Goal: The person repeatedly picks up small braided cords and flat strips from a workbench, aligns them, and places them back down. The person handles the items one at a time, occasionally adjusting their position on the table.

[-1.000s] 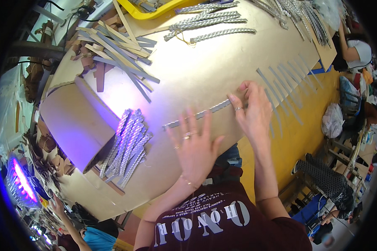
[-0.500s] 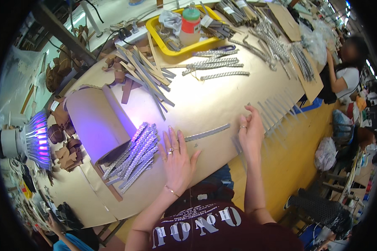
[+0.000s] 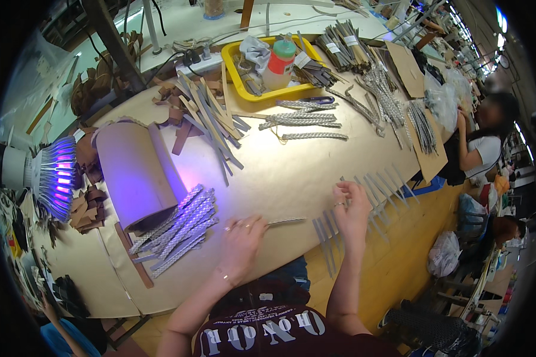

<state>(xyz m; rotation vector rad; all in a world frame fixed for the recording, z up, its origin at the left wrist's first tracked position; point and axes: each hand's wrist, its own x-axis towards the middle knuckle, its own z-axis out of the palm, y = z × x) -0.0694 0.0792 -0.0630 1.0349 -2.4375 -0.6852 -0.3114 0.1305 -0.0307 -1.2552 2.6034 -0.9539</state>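
My left hand [image 3: 243,243] is closed over the near side of the paper-covered table, its fingers pinching one end of a thin grey braided strip [image 3: 288,221] that points to the right. To the right, my right hand [image 3: 352,205] is raised with curled fingers, thumb and fingertips together; whatever is in them is too small to make out. It is nearest to the row of plain grey strips [image 3: 377,194] that stick out over the table's edge. A pile of silvery braided strips [image 3: 181,229] lies left of my left hand.
A brown curved board [image 3: 134,172] stands beside the pile, near a lamp with purple light [image 3: 56,178]. Farther back are loose flat strips [image 3: 211,116], a yellow tray [image 3: 262,95] with a green-capped bottle [image 3: 280,62], and more braids [image 3: 309,119]. Another person [image 3: 485,140] is at the right.
My left hand has gone from lying flat beside the strip to pinching its end, and the strip is now turned edge-on. My right hand's fingers have curled closer together. The whole view has shifted slightly.
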